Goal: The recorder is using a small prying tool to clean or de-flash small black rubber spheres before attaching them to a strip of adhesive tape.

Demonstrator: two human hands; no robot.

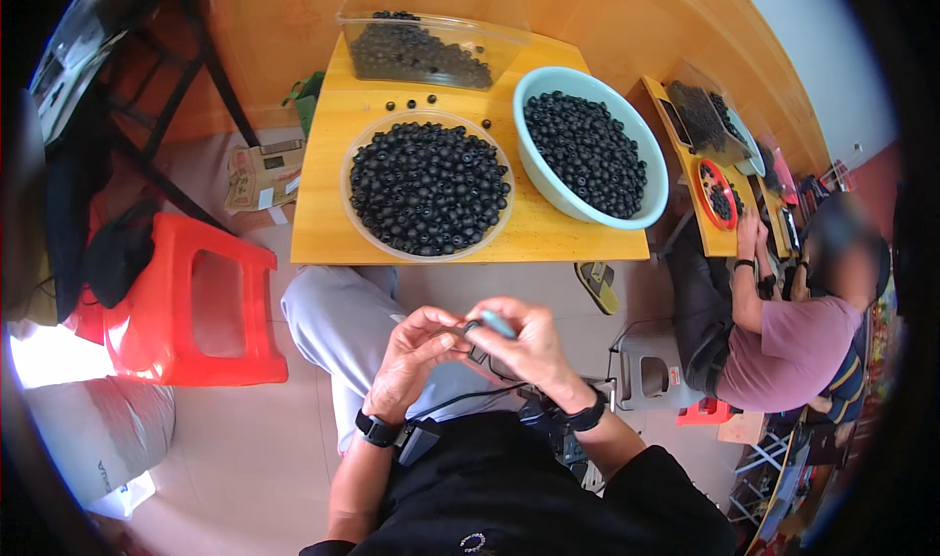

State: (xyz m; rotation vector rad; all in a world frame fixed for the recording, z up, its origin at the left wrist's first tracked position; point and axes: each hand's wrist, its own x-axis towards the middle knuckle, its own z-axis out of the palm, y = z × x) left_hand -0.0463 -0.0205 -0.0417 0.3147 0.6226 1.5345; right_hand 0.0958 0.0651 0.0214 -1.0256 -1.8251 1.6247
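Observation:
Over my lap, in front of the table's near edge, my two hands meet. Between the fingertips of my left hand (411,358) a small dark piece is pinched; it looks like a black bead, though the fingers partly cover it. My right hand (534,348) is closed round a slim tool with a teal handle (497,323), and its tip points at the left fingertips. Nearest to both hands on the table is a shallow clear round tray (427,257) heaped with black beads (429,182). A pale blue basin (540,186), also full of black beads, stands to its right.
The yellow table (318,199) also bears a clear plastic box (431,62) of beads and several loose ones. A red stool (186,301) stands on the left, a grey stool (651,365) on the right. Another person in a pink shirt (798,346) sits at a second table.

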